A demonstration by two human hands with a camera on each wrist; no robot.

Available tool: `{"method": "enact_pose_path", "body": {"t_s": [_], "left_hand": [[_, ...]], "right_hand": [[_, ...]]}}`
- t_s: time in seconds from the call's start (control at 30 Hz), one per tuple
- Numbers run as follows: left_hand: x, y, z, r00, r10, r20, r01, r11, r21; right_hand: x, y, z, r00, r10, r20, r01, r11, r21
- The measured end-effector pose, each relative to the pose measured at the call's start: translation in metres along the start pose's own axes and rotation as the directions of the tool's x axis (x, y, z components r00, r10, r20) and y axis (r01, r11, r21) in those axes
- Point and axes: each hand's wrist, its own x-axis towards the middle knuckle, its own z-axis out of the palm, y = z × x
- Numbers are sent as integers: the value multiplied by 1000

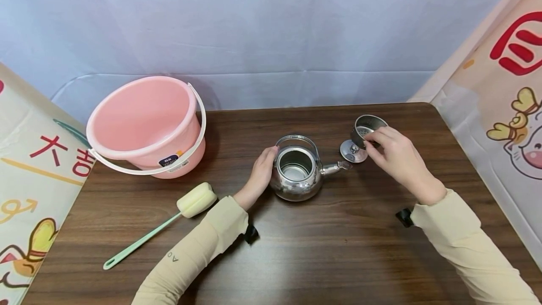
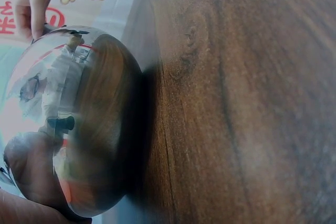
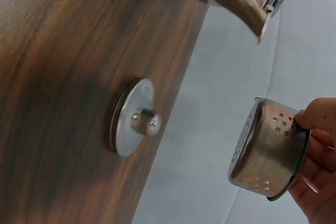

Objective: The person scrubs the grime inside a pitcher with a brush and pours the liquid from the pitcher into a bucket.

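A shiny steel teapot (image 1: 296, 180) stands upright and lidless on the table, its spout to the right and its hoop handle raised at the back. My left hand (image 1: 261, 173) rests against its left side; most of the fingers are hidden in the left wrist view. My right hand (image 1: 395, 156) pinches the rim of a perforated steel tea strainer (image 3: 270, 148), held above the table. Below the strainer, the round teapot lid (image 1: 348, 153) lies on the wood, its knob facing up.
A pink bucket (image 1: 186, 135) with a white handle stands at the back left. In front of it lies a sponge brush (image 1: 196, 200) with a pale green handle. A pale cloth (image 1: 271, 36) hangs behind the wooden table (image 1: 322, 258); printed sheets flank both sides.
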Motion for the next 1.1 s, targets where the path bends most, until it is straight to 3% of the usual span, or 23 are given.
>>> {"method": "enact_pose_path", "body": {"t_s": [0.67,1.1], "left_hand": [[1,0,1,1000,12,-12,-12,999,38],[1,0,-1,1000,10,2,-10,1000,27]], "right_hand": [[-21,31,5,987,153,36,-152,988,-29],[-31,44,7,957,267,118,-261,963,-63]]}}
